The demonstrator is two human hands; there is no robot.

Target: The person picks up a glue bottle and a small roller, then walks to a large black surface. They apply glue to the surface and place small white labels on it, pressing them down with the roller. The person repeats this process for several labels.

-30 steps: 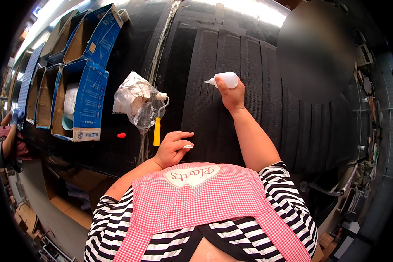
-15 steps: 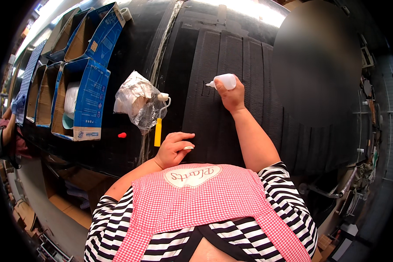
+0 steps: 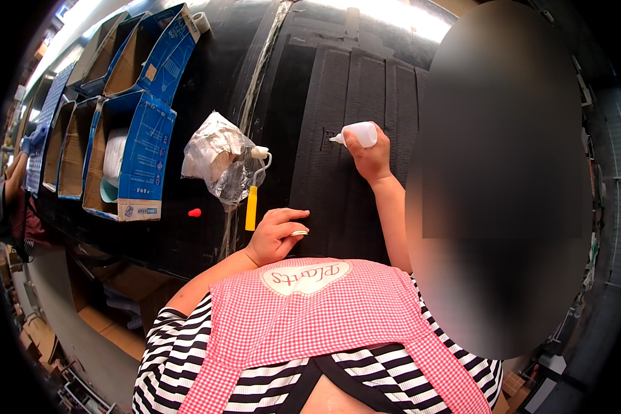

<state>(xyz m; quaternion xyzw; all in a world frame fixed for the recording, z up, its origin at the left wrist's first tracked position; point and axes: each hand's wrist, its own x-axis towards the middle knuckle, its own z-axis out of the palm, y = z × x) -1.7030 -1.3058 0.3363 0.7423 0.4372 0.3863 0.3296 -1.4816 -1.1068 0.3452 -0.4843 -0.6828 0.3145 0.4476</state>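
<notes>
My right hand [image 3: 372, 157] is wrapped round a translucent white squeeze bottle [image 3: 360, 134], tipped on its side with the narrow nozzle pointing left. The nozzle tip is at a small patch of dark line marks [image 3: 328, 139] on the black ribbed sheet [image 3: 324, 186]. Nearer to me, my left hand [image 3: 276, 234] rests on the sheet's lower left edge. A small, flat, pale piece [image 3: 299, 233] is pinched between its thumb and fingers; its kind is too small to make out.
Left of the sheet lie a paint roller with a yellow handle [image 3: 251, 208], a clear plastic bag [image 3: 217, 162] and a red cap [image 3: 194, 212]. Blue cardboard bins [image 3: 143, 148] stand farther left. Another person's gloved hand [image 3: 31, 141] shows at the far left. A large blurred patch hides the right side.
My right hand and the bottle have shifted slightly right and down. More dark lines show at the nozzle tip. The blurred patch has grown over my right arm. My left hand stays put.
</notes>
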